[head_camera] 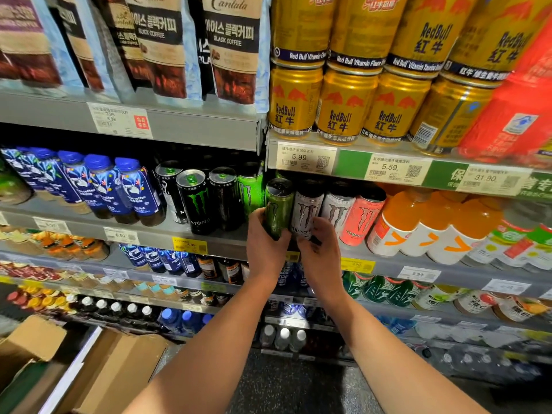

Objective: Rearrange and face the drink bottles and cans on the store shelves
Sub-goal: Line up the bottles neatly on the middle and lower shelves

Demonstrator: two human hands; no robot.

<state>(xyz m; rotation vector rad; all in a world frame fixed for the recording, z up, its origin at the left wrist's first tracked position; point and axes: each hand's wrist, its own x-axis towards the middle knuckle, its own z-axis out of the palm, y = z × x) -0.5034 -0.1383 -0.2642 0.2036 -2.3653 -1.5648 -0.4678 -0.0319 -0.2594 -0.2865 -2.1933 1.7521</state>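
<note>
Hands meet at the front edge of the energy-drink shelf. The left hand wraps the lower body of a green Monster can, fingers curled round it, the can tilted slightly with its top leaning away to the right. The right hand sits just beside, fingers curled at the base of the white Monster can — it seems to pinch that can low down, though the contact is partly hidden.

Each can is a tall slim cylinder, long axis near vertical, lid up. The white can's claw logo faces out; the green can's logo shows but looks turned a little to the left, so it probably needs a twist to face.

Likely handling: a full can is fairly heavy for its size, rigid but dentable, smooth and perhaps slick. Gripping round the mid-body gives better control than the base — a tall can tips easily against its 2 neighbours, the second white can and the pink can.
</note>
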